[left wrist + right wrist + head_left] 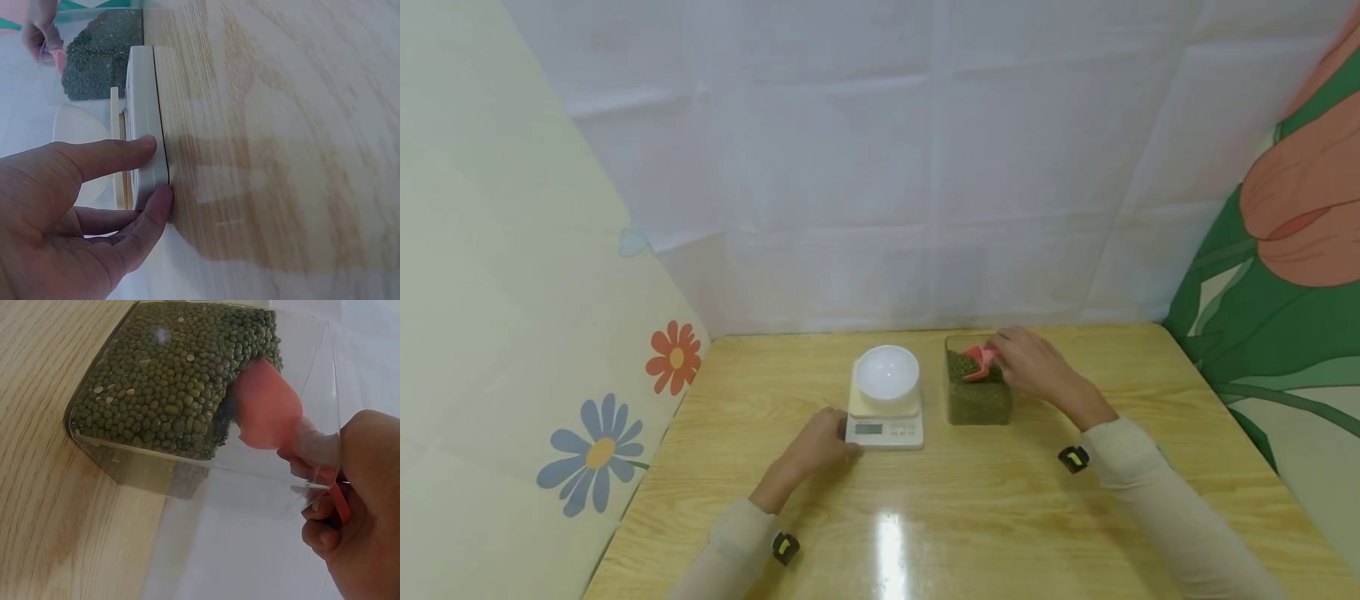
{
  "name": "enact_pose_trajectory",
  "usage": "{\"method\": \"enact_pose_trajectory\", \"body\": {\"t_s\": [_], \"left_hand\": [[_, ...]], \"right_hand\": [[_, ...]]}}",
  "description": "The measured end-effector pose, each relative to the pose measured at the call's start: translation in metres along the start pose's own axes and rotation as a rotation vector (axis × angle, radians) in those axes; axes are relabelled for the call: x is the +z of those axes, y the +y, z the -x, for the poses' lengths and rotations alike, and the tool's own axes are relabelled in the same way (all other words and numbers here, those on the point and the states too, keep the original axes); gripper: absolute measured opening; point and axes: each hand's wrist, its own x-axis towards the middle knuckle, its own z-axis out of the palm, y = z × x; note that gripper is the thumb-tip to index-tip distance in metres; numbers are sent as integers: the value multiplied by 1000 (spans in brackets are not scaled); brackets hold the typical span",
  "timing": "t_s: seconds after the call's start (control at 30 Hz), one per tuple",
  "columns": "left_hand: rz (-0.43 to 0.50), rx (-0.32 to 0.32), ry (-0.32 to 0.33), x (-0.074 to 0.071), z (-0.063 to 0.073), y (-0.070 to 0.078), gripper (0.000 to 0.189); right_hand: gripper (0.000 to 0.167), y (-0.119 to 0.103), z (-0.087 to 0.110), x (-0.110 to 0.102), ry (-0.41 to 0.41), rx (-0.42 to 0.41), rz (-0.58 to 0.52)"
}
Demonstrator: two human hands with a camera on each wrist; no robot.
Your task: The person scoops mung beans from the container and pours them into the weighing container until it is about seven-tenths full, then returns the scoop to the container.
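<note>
A white digital kitchen scale point(884, 430) stands on the table with a small white bowl point(887, 373) on its platform. My left hand point(822, 440) holds the scale by its near left corner. In the left wrist view, the thumb lies against the scale's front edge and the fingers bend round its side. To the right, a clear square container point(979, 405) is partly filled with green mung beans point(169, 381). My right hand point(1028, 360) grips a red scoop point(269, 406) by its handle, and the scoop's head dips into the beans inside the container.
The wooden table point(1000, 517) runs back to a white cloth wall point(835, 167). Flower-patterned panels point(490, 333) close in on the left and right. A black wrist strap piece point(1073, 458) shows beside the right sleeve.
</note>
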Motion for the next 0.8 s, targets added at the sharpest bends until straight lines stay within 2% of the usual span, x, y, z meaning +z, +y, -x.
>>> {"method": "enact_pose_trajectory", "body": {"t_s": [0.43, 0.8], "left_hand": [[11, 33, 1, 0, 0, -1, 34], [11, 17, 5, -1, 2, 0, 37]], "right_hand": [[18, -5, -3, 0, -21, 15, -17], [19, -2, 0, -1, -41, 44, -39]]}}
